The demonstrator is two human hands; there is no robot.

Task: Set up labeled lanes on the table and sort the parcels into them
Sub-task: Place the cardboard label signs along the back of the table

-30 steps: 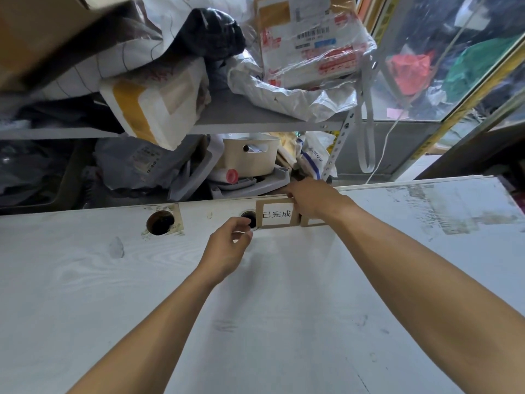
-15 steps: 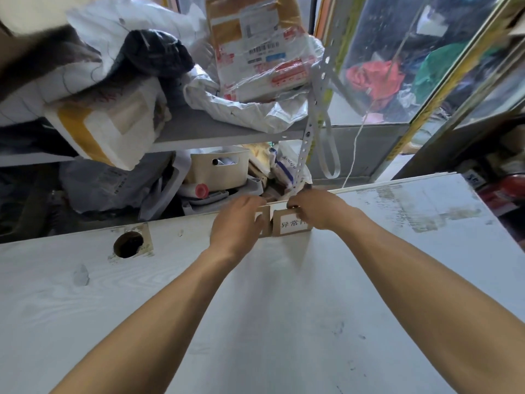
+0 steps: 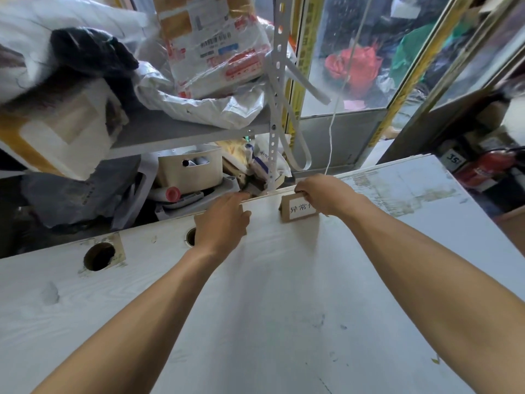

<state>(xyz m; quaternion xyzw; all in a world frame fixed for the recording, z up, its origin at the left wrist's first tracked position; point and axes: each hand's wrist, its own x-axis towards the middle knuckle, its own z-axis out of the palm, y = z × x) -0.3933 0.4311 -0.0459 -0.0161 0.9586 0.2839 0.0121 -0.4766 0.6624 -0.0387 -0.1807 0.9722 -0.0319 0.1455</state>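
The task looks to be in its opening stage: lane markers are going down and no parcel lies on the white table [image 3: 284, 322] yet. The right hand [image 3: 324, 194] curls its fingers [image 3: 303, 191] over the top edge of a cardboard label stand [image 3: 298, 212], holding it upright at the table's far edge; its white face with printed characters shows just below those fingers, partly covered by the hand on its right side. The left hand [image 3: 224, 220] reaches to the same far edge just left of the stand, well apart from it, fingers stretched forward with the tips at the table's rim; whether they pinch anything there I cannot tell, since the back of the hand hides them. A round hole [image 3: 99, 260] in the tabletop lies well left of the left fingers, and a second hole [image 3: 191, 236] sits partly under that wrist. The parcels [image 3: 216, 52] are piled on the shelf [image 3: 176, 132] beyond both sets of fingers, unsorted. So, by my reading, one label is being placed, any further labels remain to be set, and all of the sorting remains.
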